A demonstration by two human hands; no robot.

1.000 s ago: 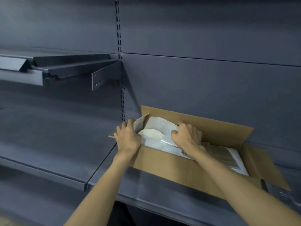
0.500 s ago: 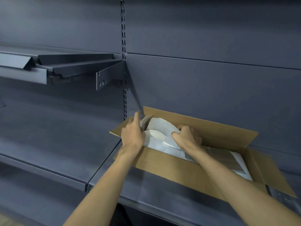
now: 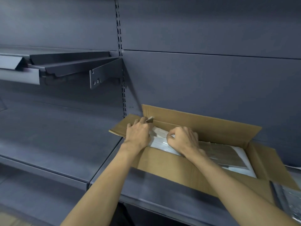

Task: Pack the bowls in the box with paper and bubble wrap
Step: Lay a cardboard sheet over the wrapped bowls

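We see the open cardboard box (image 3: 187, 167) on the dark shelf (image 3: 65, 154), holding white paper (image 3: 158, 142) at its left end and bubble wrap (image 3: 223, 152) to the right. Half a second ago a white bowl showed between our hands; now paper covers it. Our left hand (image 3: 138, 134) pinches a paper corner at the box's left wall; our right hand (image 3: 184, 139) is clenched on the paper

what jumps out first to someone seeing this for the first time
An open cardboard box sits on a dark shelf, the only warm colour against grey panels. Both bare hands are in its left end: the left hand at the corner, the right hand curled on white paper. An empty bracketed shelf juts out upper left.
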